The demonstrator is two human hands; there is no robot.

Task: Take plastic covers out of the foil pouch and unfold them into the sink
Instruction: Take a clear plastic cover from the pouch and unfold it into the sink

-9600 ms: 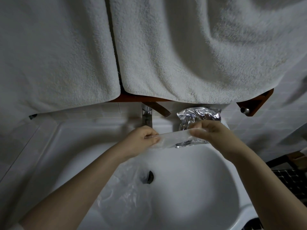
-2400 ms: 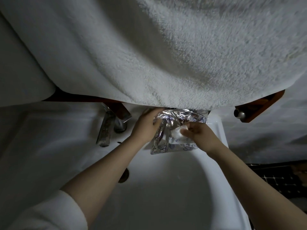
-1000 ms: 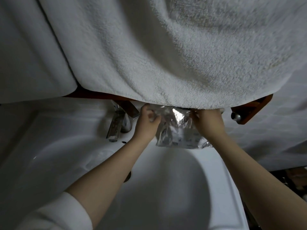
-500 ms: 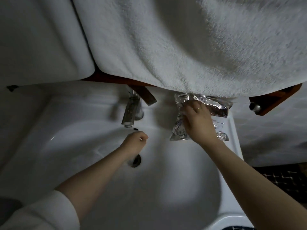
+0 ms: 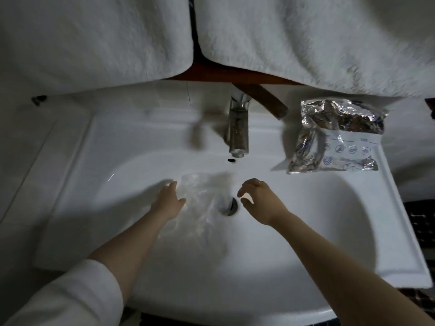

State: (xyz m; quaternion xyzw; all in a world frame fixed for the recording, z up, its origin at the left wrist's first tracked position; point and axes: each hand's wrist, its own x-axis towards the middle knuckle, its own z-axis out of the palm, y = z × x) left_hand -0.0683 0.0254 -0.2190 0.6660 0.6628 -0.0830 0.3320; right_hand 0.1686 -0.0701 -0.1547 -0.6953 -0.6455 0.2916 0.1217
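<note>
Right hand (image 5: 259, 201) has let go of the crinkled silver foil pouch (image 5: 336, 137), now well apart beyond it on the white ceramic sink (image 5: 113, 142) ledge. Both hands hang loosely spread, holding nothing, left hand (image 5: 168, 201) touching the thin clear plastic cover (image 5: 202, 208) lying between them. Likely spreading comes next.

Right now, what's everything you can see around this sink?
sink: one, white, fills the view
plastic cover: one, clear, spread in the basin over the drain
drain: one, dark, basin middle
faucet: one, chrome, back middle
foil pouch: one, silver, crumpled on the sink's back right ledge
towels: two, white, hanging above
shelf: one, brown wood, under the towels
left hand: touching the cover
right hand: loosely curled beside the drain
</note>
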